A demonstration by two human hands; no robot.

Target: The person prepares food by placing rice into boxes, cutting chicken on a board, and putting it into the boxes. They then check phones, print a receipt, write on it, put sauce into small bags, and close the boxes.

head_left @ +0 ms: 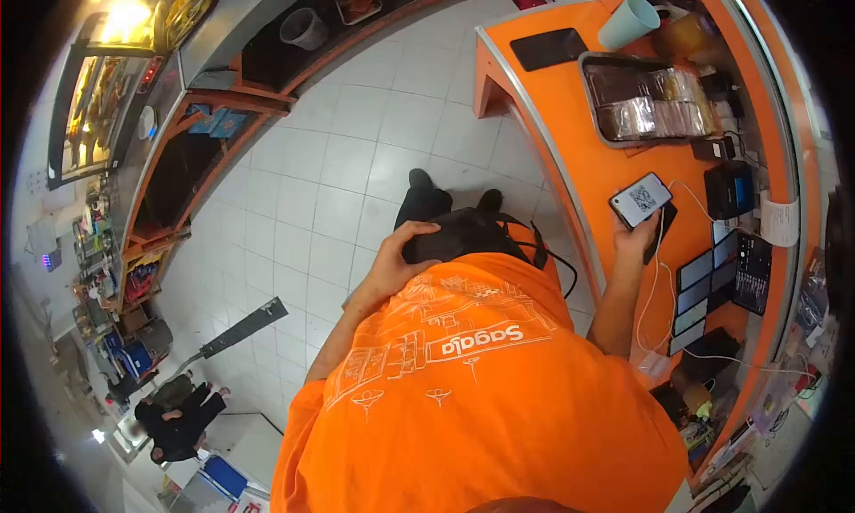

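Observation:
In the head view, my right hand (634, 237) grips a smartphone (641, 200) above the orange counter (570, 112). Its lit screen shows a QR code, and a white cable hangs close by. Behind the phone is a dark flat object, partly hidden. My left hand (405, 250) rests at my waist on black fabric (463, 235), thumb and fingers apart. An orange printed shirt (499, 397) covers my torso.
On the counter are a tray of wrapped packs (655, 112), a light blue cup (629, 23), a dark tablet-like slab (548, 49), and several screens (704, 290) with cables. At left stand shelves (183, 170). A seated person (183, 419) is at lower left.

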